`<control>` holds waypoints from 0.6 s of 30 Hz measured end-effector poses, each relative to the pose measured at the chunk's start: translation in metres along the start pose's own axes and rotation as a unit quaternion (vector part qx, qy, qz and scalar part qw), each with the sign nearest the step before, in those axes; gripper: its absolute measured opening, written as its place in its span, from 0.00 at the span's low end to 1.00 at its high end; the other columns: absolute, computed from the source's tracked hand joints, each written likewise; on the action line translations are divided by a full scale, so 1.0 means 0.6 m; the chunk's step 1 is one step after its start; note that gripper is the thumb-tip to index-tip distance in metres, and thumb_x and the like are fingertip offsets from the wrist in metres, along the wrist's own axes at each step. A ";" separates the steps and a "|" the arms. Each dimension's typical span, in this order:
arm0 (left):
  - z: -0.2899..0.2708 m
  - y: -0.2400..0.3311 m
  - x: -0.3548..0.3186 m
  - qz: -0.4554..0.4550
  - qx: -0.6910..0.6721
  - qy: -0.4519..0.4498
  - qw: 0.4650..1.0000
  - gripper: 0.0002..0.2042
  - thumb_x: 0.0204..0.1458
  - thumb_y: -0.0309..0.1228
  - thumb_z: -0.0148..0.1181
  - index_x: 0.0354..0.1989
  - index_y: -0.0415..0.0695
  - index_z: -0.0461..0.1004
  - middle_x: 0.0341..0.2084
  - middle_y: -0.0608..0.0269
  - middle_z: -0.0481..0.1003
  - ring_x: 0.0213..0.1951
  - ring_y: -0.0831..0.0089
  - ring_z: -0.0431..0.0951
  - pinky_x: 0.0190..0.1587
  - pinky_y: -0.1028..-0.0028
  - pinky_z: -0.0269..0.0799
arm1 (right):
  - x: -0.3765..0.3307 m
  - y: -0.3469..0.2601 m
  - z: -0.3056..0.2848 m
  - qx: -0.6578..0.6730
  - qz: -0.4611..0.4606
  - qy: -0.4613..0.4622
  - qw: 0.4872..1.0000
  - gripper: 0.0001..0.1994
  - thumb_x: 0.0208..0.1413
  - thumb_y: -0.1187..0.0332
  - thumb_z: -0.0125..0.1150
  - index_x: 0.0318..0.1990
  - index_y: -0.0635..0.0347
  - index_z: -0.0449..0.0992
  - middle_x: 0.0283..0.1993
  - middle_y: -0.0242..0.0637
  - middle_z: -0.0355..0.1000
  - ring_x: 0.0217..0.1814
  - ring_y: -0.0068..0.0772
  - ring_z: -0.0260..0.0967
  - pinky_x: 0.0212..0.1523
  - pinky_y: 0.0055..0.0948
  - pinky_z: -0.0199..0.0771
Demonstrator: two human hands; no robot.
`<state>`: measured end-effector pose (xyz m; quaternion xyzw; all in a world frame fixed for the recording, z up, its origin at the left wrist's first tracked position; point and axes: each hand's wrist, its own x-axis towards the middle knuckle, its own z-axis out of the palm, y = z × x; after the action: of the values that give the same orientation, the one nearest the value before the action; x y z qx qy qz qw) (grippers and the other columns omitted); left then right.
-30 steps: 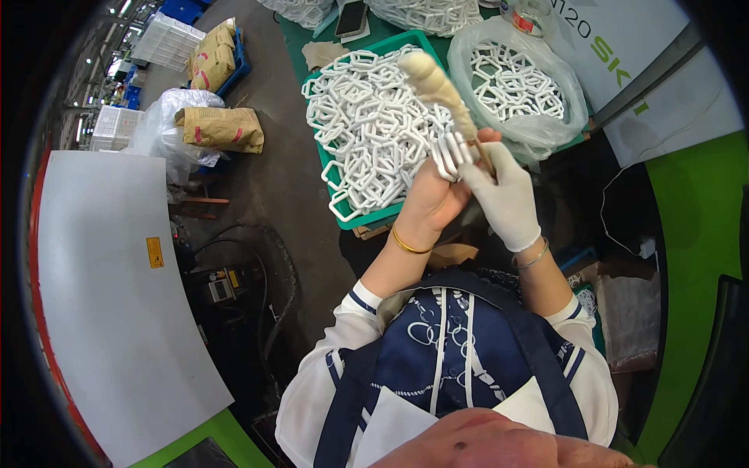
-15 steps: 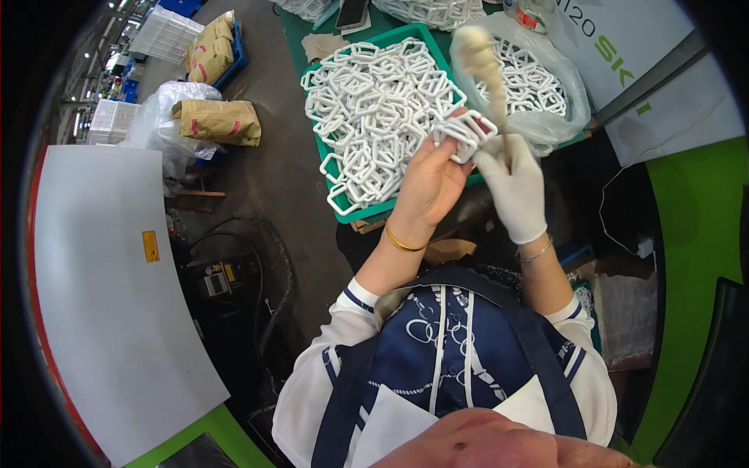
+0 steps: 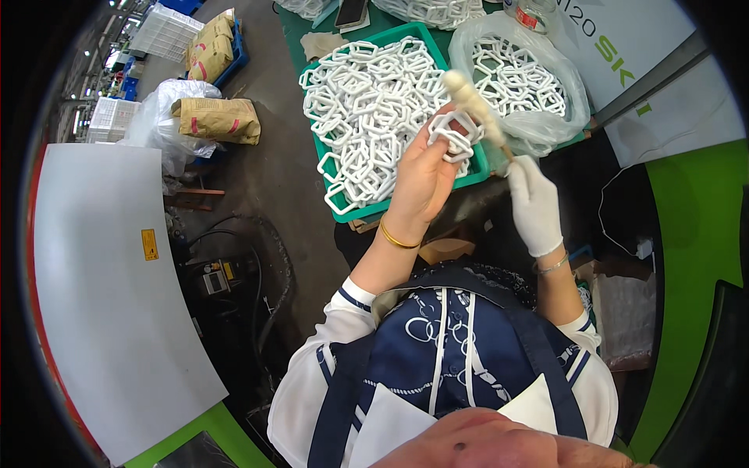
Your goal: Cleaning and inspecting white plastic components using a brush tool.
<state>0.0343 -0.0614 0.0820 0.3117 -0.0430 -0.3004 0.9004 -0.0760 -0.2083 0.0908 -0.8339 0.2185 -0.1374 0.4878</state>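
Note:
My bare left hand (image 3: 424,178) grips a small bunch of white plastic links (image 3: 456,139), angular open frames, held up over the near right corner of a green tray (image 3: 365,213). In my right hand (image 3: 536,204), which wears a white glove, is a thin stick with a pale wrapped, padded head (image 3: 473,103). The fingers close round the lower end of the stick, and its head lies beside the bunch of links; whether they touch I cannot tell. A heap of similar white links (image 3: 374,117) fills the tray.
Right of the tray, a clear plastic bag (image 3: 576,97) stands open with more white links inside. At the back lie a phone (image 3: 351,13), a crumpled cloth (image 3: 322,45) and a glass jar (image 3: 536,15). Machine panels (image 3: 117,296) flank me; brown paper sacks (image 3: 222,122) sit at the far left.
My right hand has drawn back toward me and to the right, off the links. The stick's head has come down and left, nearer the bunch. My left hand has shifted slightly left.

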 end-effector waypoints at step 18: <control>0.021 -0.046 0.258 0.416 0.691 0.026 0.591 0.25 0.54 0.21 0.50 0.62 0.38 0.60 0.53 0.47 0.70 0.54 0.52 0.72 0.58 0.60 0.68 | 0.015 0.104 -0.085 0.166 0.034 0.188 0.967 0.16 0.71 0.61 0.44 0.42 0.63 0.76 0.22 0.16 0.50 0.20 0.08 0.43 0.21 0.16 0.42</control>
<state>0.1431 -0.1734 0.0587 0.7960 -0.3391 0.2342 0.4433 -0.1053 -0.2781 0.0614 -0.6926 0.3089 -0.3093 0.5738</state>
